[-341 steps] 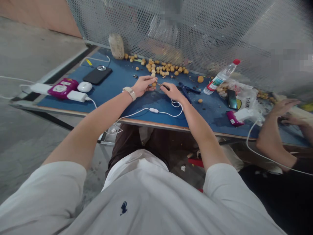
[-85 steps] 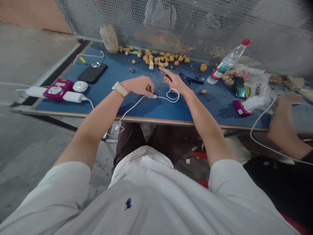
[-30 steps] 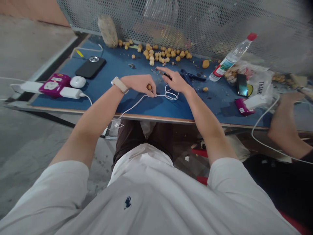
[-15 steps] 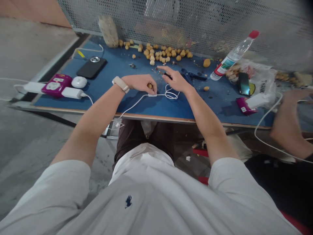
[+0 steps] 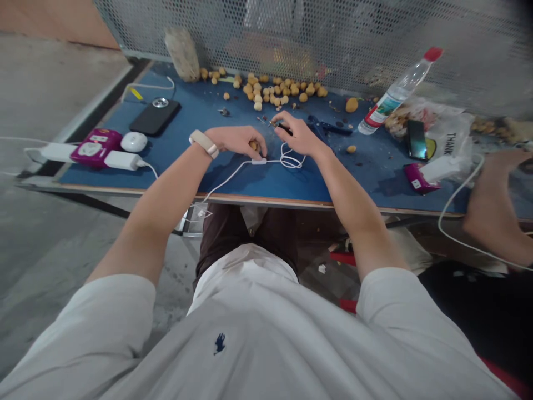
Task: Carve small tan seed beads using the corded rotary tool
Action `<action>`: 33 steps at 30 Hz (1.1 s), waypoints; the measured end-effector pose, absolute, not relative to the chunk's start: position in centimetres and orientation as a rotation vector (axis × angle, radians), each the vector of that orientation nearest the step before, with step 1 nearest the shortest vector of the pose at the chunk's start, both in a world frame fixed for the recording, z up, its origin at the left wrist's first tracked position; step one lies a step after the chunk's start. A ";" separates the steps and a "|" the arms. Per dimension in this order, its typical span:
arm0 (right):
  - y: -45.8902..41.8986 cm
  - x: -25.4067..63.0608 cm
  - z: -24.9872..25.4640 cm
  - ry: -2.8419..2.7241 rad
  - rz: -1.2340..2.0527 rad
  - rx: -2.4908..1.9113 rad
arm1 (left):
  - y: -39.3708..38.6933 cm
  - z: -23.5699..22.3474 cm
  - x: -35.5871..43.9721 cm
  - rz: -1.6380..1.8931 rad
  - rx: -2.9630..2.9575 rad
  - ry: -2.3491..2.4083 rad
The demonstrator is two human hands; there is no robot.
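My left hand, with a pale watch strap on its wrist, is closed round a small round tan piece that looks like a nut or bead. Under its fingertips lies a white cord with a small inline switch. My right hand grips a slim black-handled tool with a metal front end, which points left above the table. Part of its handle is hidden by the fingers. Loops of white cord lie just below this hand.
Many tan round pieces lie along the mesh panel behind the blue table. At left are a black phone, a purple power strip and a white case. A bottle and another person's arm are at right.
My right index finger, stretched out before, has curled in towards the front of the tool. My left hand stays almost in place with the tan piece.
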State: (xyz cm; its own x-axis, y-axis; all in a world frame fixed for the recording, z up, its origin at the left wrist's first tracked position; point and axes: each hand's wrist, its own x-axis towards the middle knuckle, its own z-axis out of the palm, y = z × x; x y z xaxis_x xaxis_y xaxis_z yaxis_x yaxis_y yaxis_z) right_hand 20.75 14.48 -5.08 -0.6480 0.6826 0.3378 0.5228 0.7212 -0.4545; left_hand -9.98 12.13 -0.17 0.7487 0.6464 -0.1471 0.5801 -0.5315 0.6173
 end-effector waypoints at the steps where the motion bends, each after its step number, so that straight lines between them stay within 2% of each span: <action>1: 14.4 20.7 -5.0 -2.436 0.439 -0.915 | 12.3 -0.2 -9.9 0.121 2.278 0.932; 11: 15.1 21.1 -5.7 -2.393 0.435 -0.912 | 13.4 -1.6 -9.4 0.192 2.240 0.914; 20: 14.7 21.3 -5.4 -2.364 0.481 -0.935 | 15.7 -2.8 -10.6 0.735 1.643 1.039; 24: 15.2 21.3 -6.1 -2.328 0.505 -0.911 | 15.5 -3.0 -10.4 0.858 1.719 0.953; 33: 14.6 20.8 -5.3 -2.293 0.456 -0.955 | 13.1 -1.8 -10.4 0.820 2.036 0.963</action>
